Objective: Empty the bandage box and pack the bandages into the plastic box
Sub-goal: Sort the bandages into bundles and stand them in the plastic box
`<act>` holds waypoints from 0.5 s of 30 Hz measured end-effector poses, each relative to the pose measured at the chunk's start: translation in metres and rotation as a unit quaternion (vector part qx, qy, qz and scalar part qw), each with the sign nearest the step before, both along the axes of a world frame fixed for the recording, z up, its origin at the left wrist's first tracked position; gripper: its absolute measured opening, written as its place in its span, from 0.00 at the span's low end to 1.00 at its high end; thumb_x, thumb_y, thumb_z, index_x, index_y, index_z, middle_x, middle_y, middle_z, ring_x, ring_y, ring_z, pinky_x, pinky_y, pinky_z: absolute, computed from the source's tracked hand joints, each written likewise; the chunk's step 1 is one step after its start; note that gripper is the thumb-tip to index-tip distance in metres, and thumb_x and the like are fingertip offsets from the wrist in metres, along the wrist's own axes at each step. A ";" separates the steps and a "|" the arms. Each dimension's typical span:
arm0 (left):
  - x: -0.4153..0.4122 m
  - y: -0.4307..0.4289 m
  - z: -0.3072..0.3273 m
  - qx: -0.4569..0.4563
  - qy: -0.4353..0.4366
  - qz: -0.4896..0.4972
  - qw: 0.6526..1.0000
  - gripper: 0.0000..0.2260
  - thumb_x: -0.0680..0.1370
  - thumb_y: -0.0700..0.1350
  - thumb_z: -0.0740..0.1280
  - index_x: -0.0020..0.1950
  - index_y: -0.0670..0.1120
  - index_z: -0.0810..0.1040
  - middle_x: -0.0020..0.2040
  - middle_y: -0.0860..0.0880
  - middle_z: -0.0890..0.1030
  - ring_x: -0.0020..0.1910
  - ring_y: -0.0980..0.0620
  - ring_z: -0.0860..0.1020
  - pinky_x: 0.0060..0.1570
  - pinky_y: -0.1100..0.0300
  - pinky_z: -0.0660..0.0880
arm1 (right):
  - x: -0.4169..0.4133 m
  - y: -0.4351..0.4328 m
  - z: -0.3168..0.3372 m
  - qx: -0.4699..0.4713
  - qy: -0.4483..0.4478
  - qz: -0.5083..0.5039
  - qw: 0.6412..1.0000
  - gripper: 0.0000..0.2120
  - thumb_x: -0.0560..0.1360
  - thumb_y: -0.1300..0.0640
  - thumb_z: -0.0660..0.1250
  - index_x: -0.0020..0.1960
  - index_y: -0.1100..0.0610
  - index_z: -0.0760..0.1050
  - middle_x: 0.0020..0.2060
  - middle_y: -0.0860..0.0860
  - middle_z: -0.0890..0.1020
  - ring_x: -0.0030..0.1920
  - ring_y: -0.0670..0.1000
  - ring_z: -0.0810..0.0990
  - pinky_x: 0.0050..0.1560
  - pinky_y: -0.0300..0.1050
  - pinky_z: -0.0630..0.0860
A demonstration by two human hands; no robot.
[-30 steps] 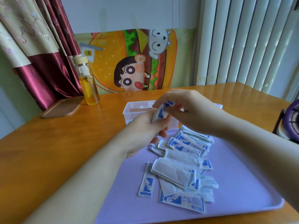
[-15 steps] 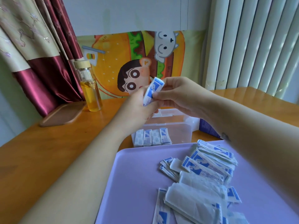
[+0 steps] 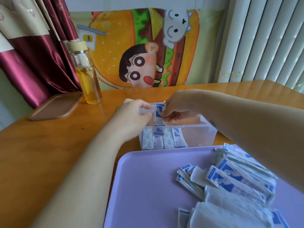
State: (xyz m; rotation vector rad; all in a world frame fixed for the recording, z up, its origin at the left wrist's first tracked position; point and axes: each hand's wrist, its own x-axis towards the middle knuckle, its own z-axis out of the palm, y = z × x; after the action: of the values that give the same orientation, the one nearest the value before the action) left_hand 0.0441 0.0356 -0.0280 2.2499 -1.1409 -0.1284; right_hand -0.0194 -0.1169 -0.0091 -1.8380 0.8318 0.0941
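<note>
The lilac tray [image 3: 148, 186] at 5 o'clock carries white bandages [image 3: 233, 178] printed in blue. The plastic box [image 3: 197, 137] is clear, the table [image 3: 49, 153] honey-orange. At 10 o'clock hang maroon-and-cream curtains [image 3: 32, 55]; the bottle [image 3: 87, 79] holds amber liquid.

L hand [image 3: 131, 116] fingertips blurred; can't tell if they grip the plastic box [image 3: 197, 137] rim. Hand hides box's left corner. R forearm [image 3: 246, 129] covers right side of bandage pile [image 3: 236, 183], lower right. Tray [image 3: 148, 186] cut off at bottom & right edges. Print on pinched bandage [image 3: 159, 114] too small to read.
</note>
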 end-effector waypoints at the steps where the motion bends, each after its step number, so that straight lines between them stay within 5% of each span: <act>1: 0.001 0.000 -0.001 0.010 -0.007 0.000 1.000 0.13 0.81 0.51 0.59 0.65 0.56 0.73 0.70 0.51 0.65 0.64 0.52 0.68 0.51 0.62 0.65 | 0.004 -0.002 -0.003 0.003 0.012 0.002 1.000 0.03 0.76 0.68 0.63 0.44 0.64 0.73 0.36 0.56 0.78 0.35 0.48 0.77 0.42 0.38 0.77; 8: 0.004 0.000 -0.006 0.087 -0.018 -0.020 0.996 0.13 0.81 0.48 0.58 0.63 0.57 0.76 0.72 0.51 0.66 0.70 0.47 0.64 0.66 0.51 0.65 | 0.018 -0.008 -0.018 -0.012 0.062 -0.011 0.998 0.03 0.76 0.68 0.64 0.44 0.63 0.72 0.43 0.56 0.79 0.47 0.51 0.78 0.56 0.40 0.76; 11: 0.002 -0.001 -0.006 0.091 -0.014 -0.044 0.995 0.13 0.81 0.46 0.58 0.62 0.54 0.77 0.70 0.53 0.70 0.68 0.49 0.67 0.63 0.56 0.66 | 0.021 -0.005 -0.020 -0.031 0.083 0.005 0.996 0.04 0.75 0.69 0.65 0.44 0.62 0.72 0.39 0.55 0.78 0.39 0.50 0.77 0.44 0.38 0.76; 15: 0.002 0.000 -0.006 0.089 0.001 -0.058 0.994 0.13 0.81 0.45 0.58 0.61 0.53 0.78 0.69 0.52 0.72 0.65 0.52 0.70 0.53 0.62 0.67 | 0.025 -0.002 -0.025 -0.059 0.105 0.024 0.992 0.04 0.74 0.71 0.65 0.47 0.64 0.72 0.41 0.57 0.78 0.42 0.52 0.78 0.51 0.40 0.76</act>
State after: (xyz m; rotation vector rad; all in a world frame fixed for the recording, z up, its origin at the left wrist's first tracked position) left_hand 0.0461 0.0354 -0.0335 2.3358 -1.3039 -0.2887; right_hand 0.0052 -0.1185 -0.0342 -1.9828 0.9551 0.2780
